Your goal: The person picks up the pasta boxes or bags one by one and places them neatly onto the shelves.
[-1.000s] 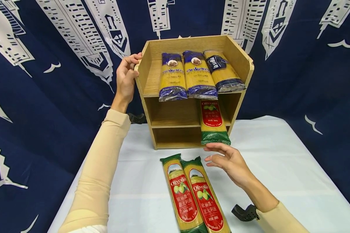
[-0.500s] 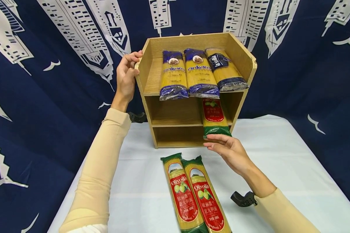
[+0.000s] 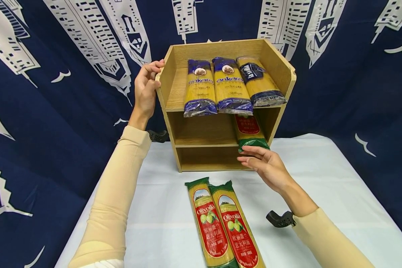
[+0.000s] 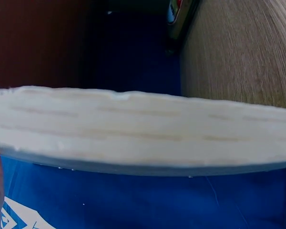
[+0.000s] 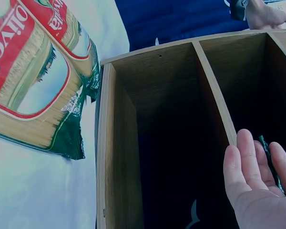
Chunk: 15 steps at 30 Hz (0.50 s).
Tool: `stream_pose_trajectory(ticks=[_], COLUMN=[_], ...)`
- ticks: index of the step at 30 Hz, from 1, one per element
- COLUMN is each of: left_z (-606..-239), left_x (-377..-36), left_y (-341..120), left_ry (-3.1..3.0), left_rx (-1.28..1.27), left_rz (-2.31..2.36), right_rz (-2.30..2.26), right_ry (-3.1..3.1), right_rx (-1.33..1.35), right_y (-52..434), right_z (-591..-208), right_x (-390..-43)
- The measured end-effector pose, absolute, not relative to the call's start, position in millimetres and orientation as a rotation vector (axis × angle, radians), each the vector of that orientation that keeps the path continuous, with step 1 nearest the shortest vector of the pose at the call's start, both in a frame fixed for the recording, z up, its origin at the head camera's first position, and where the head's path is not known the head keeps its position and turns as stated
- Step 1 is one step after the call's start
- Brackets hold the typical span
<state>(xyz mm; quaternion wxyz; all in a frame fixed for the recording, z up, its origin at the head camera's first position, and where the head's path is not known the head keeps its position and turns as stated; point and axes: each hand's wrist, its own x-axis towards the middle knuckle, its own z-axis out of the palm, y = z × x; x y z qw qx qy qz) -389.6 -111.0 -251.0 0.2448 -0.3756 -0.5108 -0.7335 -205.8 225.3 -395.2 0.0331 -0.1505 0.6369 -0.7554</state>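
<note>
A small wooden shelf unit [image 3: 207, 143] with three levels stands on the table. My left hand [image 3: 145, 89] grips the front edge of its left side panel, fingers over the top part and thumb in front. On the middle level, at the right, lies a spaghetti pack [image 3: 248, 126] with a red label, its green end jutting past the board. My right hand [image 3: 271, 169] is at that green end [image 5: 270, 164], fingers extended and touching it. In the left wrist view the panel's pale edge [image 4: 143, 131] crosses the frame. The pack's far part is hidden under the top level.
Two more Olivoilà spaghetti packs [image 3: 209, 223] lie side by side on the white tablecloth [image 3: 160, 216] before the unit. Above, two ankara packs [image 3: 200, 85] and a third pasta pack [image 3: 259, 82] lie on the top level. A dark blue patterned curtain [image 3: 338, 93] hangs behind.
My right hand has moved forward and up, and the spaghetti pack has slid deeper into the middle level. My left hand stays on the side panel.
</note>
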Motion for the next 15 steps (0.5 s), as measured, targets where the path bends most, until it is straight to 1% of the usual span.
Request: stream_pose_trajectory(ticks=[15], left_z=[-251.8], left_x=[-388.4], left_y=[-110.5], left_ry=[-1.396], left_rx=[-1.034], left_rz=[-1.987], right_rz=[-2.298], right_ry=[1.968], right_rx=[-0.412], right_y=[226.8], right_z=[-396.5], right_x=[-213.0])
